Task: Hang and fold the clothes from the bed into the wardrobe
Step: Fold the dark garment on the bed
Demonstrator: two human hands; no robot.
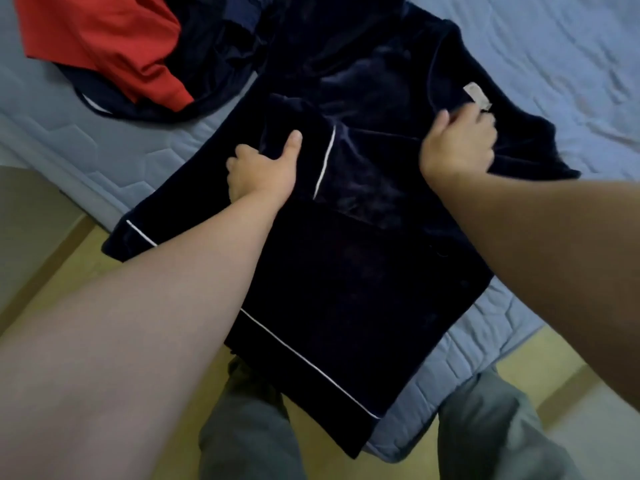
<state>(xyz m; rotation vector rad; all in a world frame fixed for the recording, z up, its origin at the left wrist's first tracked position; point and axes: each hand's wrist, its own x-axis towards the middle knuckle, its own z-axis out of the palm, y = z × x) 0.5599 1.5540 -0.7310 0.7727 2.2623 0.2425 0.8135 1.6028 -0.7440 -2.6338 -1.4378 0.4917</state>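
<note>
Mattress [554, 46]: blue-grey, quilted, set diagonally across the view from upper left to lower right. The top surface is wrinkled at the upper right. The side border [59, 140] carries a stitched hexagonal pattern, which also shows at the lower-right corner.

Floor [540, 368]: smooth, yellow-tan, visible on both sides of the mattress corner. A paler, near-white area [606, 441] lies at the lower right edge.

Flat beige-brown surface [24, 202]: stands at the left edge, beside the mattress border. Whether it is a wall or a furniture panel cannot be told.

Light: soft and even, brightest on the upper-right mattress surface, with no hard shadows.
</note>
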